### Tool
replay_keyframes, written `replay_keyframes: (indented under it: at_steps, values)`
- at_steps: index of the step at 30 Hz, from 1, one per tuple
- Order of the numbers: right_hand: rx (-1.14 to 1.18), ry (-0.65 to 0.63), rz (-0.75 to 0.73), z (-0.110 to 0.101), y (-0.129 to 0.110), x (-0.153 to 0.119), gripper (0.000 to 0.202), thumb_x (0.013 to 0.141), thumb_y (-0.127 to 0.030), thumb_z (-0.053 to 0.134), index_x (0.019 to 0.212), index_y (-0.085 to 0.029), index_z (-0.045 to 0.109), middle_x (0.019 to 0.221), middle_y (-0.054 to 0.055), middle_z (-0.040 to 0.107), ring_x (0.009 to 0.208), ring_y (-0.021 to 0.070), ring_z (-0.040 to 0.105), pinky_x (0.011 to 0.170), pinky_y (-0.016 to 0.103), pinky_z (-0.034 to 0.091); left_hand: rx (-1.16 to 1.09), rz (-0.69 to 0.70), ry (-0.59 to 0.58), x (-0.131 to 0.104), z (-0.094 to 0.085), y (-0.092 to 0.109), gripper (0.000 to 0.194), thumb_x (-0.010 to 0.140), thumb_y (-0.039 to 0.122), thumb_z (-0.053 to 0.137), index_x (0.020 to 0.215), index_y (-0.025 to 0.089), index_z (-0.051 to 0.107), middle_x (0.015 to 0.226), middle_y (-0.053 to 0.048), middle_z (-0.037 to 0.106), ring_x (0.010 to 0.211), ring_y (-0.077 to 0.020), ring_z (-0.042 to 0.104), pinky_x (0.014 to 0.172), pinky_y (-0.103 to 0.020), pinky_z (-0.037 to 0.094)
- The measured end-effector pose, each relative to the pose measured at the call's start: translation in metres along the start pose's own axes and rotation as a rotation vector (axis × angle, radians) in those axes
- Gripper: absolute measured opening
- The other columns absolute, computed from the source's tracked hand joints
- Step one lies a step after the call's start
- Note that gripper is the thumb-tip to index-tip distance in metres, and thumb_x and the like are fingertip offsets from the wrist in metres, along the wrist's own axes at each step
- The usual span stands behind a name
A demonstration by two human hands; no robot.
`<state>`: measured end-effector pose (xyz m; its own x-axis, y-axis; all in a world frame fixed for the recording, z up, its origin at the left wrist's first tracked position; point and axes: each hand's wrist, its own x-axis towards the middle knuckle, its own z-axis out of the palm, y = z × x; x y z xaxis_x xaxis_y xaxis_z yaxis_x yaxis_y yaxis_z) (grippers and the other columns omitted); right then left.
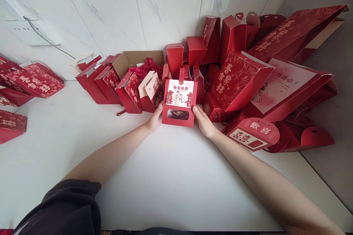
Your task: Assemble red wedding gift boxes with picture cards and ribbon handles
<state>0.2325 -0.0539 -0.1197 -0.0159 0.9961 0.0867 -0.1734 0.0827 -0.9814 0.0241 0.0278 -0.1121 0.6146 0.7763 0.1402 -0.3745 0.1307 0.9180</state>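
Observation:
Between my two hands stands a red gift box [179,113], upright, with a white printed panel showing a couple and a dark oval window below it. My left hand [155,119] grips its lower left side; the fingers are mostly hidden behind it. On the opposite side my right hand [204,122] presses with the thumb on the front edge. Just left of the box are a cream-and-red box [151,93] and a red box with gold characters [131,93]. Several plain red boxes [175,58] rise directly behind it.
Large red gift bags [239,80] crowd the right side, with a round-topped red box [250,134] in front. A cardboard carton [143,58] holding red ribbon [146,68] stands by the tiled wall. More red bags [38,80] lie far left, below a wall socket [31,32] with a cable.

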Motion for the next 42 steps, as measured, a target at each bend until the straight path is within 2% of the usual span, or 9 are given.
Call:
replay_keyframes:
  at_steps: [2, 4, 6, 17, 25, 35, 42]
  values:
    - [0.002, 0.006, -0.002, -0.0004, 0.0007, -0.0001, 0.049, 0.095, -0.062, 0.046, 0.129, -0.028, 0.054, 0.138, 0.002, 0.061, 0.131, 0.0234, 0.055, 0.116, 0.043, 0.040, 0.063, 0.023, -0.045, -0.0010, -0.0003, -0.0013, 0.065, 0.084, 0.054, 0.068, 0.140, 0.025, 0.053, 0.143, -0.008, 0.057, 0.136, -0.0345, 0.048, 0.112, -0.050, 0.039]
    - [0.005, 0.010, -0.001, -0.0005, 0.0007, -0.0005, 0.047, 0.095, -0.062, 0.047, 0.127, -0.029, 0.056, 0.137, 0.001, 0.062, 0.130, 0.0231, 0.056, 0.115, 0.042, 0.040, 0.102, 0.024, -0.043, -0.0007, -0.0012, -0.0025, 0.064, 0.086, 0.042, 0.070, 0.144, 0.026, 0.049, 0.141, -0.009, 0.059, 0.136, -0.0351, 0.048, 0.113, -0.052, 0.037]
    - [0.008, 0.012, 0.001, -0.0007, 0.0005, -0.0004, 0.047, 0.094, -0.062, 0.049, 0.125, -0.029, 0.057, 0.136, 0.001, 0.063, 0.129, 0.0235, 0.057, 0.114, 0.043, 0.042, 0.121, 0.020, -0.038, 0.0001, -0.0018, -0.0033, 0.061, 0.088, 0.039, 0.068, 0.145, 0.025, 0.049, 0.138, -0.010, 0.061, 0.135, -0.0358, 0.049, 0.113, -0.054, 0.036]
    - [0.022, 0.020, 0.007, -0.0020, -0.0004, 0.0008, 0.046, 0.092, -0.063, 0.052, 0.121, -0.029, 0.060, 0.134, 0.001, 0.064, 0.128, 0.0237, 0.057, 0.114, 0.043, 0.041, 0.198, 0.062, -0.055, 0.0011, -0.0016, -0.0046, 0.055, 0.092, 0.038, 0.062, 0.143, 0.021, 0.052, 0.141, -0.011, 0.058, 0.132, -0.0342, 0.052, 0.116, -0.053, 0.033]
    - [0.079, 0.009, 0.039, -0.0001, -0.0033, 0.0014, 0.051, 0.091, -0.064, 0.053, 0.126, -0.028, 0.059, 0.130, 0.003, 0.067, 0.123, 0.0249, 0.061, 0.106, 0.043, 0.049, 0.217, 0.057, -0.078, 0.0011, 0.0008, -0.0020, 0.052, 0.094, 0.038, 0.059, 0.143, 0.021, 0.053, 0.141, -0.012, 0.058, 0.132, -0.0337, 0.053, 0.115, -0.054, 0.034]
    - [0.112, 0.016, 0.086, 0.0006, -0.0074, 0.0007, 0.052, 0.090, -0.063, 0.055, 0.127, -0.028, 0.059, 0.129, 0.004, 0.067, 0.119, 0.0252, 0.063, 0.105, 0.042, 0.048, 0.219, 0.063, -0.064, 0.0012, 0.0042, 0.0002, 0.053, 0.093, 0.041, 0.060, 0.142, 0.021, 0.053, 0.146, -0.011, 0.053, 0.140, -0.0346, 0.043, 0.117, -0.053, 0.032]
    - [0.133, 0.008, 0.095, 0.0014, -0.0089, 0.0007, 0.053, 0.090, -0.063, 0.056, 0.129, -0.028, 0.059, 0.130, 0.004, 0.067, 0.121, 0.0258, 0.062, 0.103, 0.042, 0.049, 0.208, 0.050, -0.054, 0.0006, 0.0051, 0.0009, 0.057, 0.092, 0.043, 0.062, 0.144, 0.022, 0.051, 0.147, -0.011, 0.053, 0.139, -0.0357, 0.044, 0.116, -0.054, 0.033]
